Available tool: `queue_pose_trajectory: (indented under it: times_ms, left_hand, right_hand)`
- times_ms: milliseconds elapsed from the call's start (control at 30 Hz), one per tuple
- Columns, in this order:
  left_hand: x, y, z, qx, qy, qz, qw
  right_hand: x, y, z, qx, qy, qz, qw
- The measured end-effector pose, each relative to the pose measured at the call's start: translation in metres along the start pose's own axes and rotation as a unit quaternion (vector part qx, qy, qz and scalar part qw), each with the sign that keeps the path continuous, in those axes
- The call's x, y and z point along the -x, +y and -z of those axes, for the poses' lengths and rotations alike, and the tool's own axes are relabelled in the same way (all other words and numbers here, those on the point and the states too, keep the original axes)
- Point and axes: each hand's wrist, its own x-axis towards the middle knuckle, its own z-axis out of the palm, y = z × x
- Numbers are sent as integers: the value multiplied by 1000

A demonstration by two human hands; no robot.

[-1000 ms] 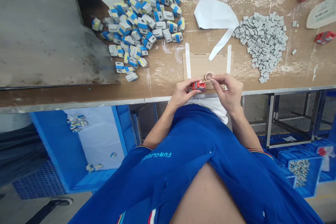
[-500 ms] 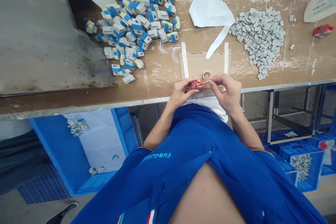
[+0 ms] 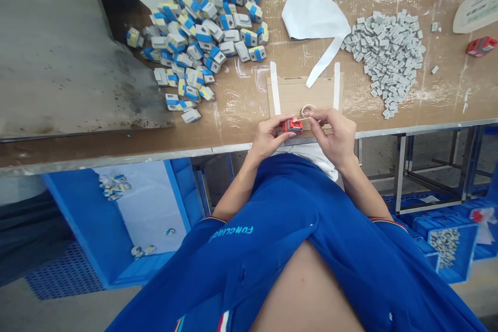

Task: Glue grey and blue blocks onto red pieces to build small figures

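Note:
My left hand (image 3: 270,136) is closed on a small red and grey block-like part (image 3: 292,126), held near the table's front edge. Pinched in my right hand (image 3: 333,132) is a thin pale stick (image 3: 303,119), its far tip at the top of the red part. A small white ring, perhaps a tape roll or shallow cup (image 3: 307,110), lies just beyond my right fingers and is partly hidden by them. Beneath is a cardboard piece (image 3: 303,91) with a white strip along each side.
Grey blocks with blue and yellow (image 3: 206,31) are heaped at the left, beside a metal panel (image 3: 70,62). Small grey pieces (image 3: 389,54) form a pile at the right. A white sheet (image 3: 313,18) lies between. Blue crates (image 3: 66,187) stand below the table.
The stick has shifted slightly upward over the red part, and my right hand has moved a little with it. My left hand keeps its hold.

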Motion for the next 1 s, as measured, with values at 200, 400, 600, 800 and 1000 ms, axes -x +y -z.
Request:
queue_pose_trajectory:
  times_ms: [200, 400, 600, 800, 1000]
  left_hand:
    - [-1, 2, -1, 4, 0, -1, 1000]
    - [-1, 1, -1, -1, 5, 0, 1000]
    - [-1, 0, -1, -14, 1, 0, 1000]
    - [-1, 4, -1, -43, -5, -18, 999]
    - [-1, 5, -1, -50, -3, -34, 998]
  right_hand:
    - [2, 2, 0, 5, -5, -13, 1000]
    - [7, 5, 5, 10, -12, -31, 999]
    - [15, 7, 10, 53, -10, -31, 998]
    - [16, 1, 13, 64, -23, -12, 998]
    - [14, -5, 15, 51, -32, 8, 998]
